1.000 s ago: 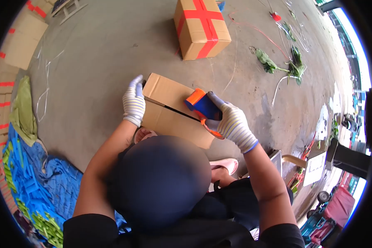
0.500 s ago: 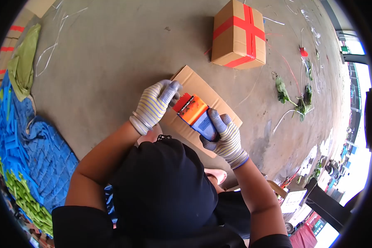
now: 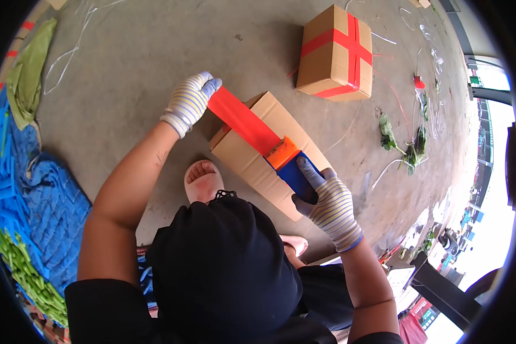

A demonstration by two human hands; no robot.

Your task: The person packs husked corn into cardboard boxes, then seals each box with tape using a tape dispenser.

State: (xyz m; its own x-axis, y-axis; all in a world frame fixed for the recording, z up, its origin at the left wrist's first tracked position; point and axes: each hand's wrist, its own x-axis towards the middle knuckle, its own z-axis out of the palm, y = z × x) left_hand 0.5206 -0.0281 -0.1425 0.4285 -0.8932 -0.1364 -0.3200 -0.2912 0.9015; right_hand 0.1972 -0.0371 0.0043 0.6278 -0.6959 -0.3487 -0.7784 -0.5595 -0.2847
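Note:
In striped work gloves, my left hand (image 3: 191, 101) pinches the free end of a strip of red packing tape (image 3: 243, 120). The strip runs taut, slanting down to the right, into an orange and blue tape dispenser (image 3: 293, 169). My right hand (image 3: 330, 205) is wrapped round the dispenser's blue body, thumb along the top. Below the strip and dispenser is a cardboard box (image 3: 252, 166), its top flaps closed with a seam along the middle. The dispenser overlaps the box top in this view.
A box crossed with red tape (image 3: 336, 54) stands beyond, on the concrete floor (image 3: 143, 51). Leaves (image 3: 415, 150) and loose plastic straps lie to the right. A blue quilted cover (image 3: 57, 200) and green vegetables (image 3: 28, 275) are at the left.
My left hand has moved up and to the left, drawing out a long strip of red tape. My right hand and the dispenser have shifted slightly down and right.

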